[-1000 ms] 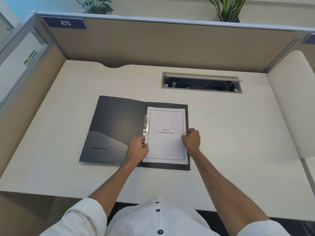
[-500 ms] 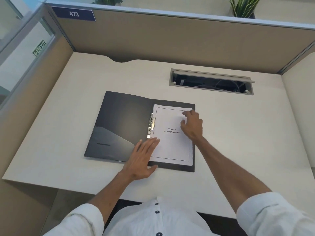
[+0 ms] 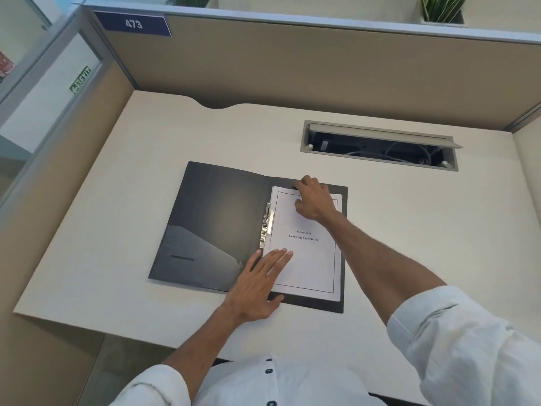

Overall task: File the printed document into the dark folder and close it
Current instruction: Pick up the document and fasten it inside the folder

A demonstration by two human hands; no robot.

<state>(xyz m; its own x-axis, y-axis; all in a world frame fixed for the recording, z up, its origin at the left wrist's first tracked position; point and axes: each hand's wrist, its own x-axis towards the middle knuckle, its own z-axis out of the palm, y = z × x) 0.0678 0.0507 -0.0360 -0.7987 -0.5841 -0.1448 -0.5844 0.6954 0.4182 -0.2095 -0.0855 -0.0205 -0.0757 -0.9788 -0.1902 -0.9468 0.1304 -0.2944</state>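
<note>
The dark folder (image 3: 216, 218) lies open flat on the desk, with a metal clip (image 3: 265, 230) along its spine. The printed document (image 3: 307, 259), a white stack titled "Chapter 6 Learning Experience", rests on the folder's right half with its left edge under the clip. My left hand (image 3: 260, 285) lies flat, fingers together, on the document's lower left corner and the folder's spine. My right hand (image 3: 314, 200) is at the document's top edge, fingers curled over the top; whether it grips the sheets is hidden.
An open cable tray (image 3: 380, 146) is recessed in the desk (image 3: 424, 230) at the back right. Beige cubicle partitions (image 3: 292, 63) wall the desk at the back and the left. The desk's near edge runs just below the folder.
My right hand has moved up from the document's right side to its top edge. My left hand went from gripping near the clip to lying flat on the lower left corner.
</note>
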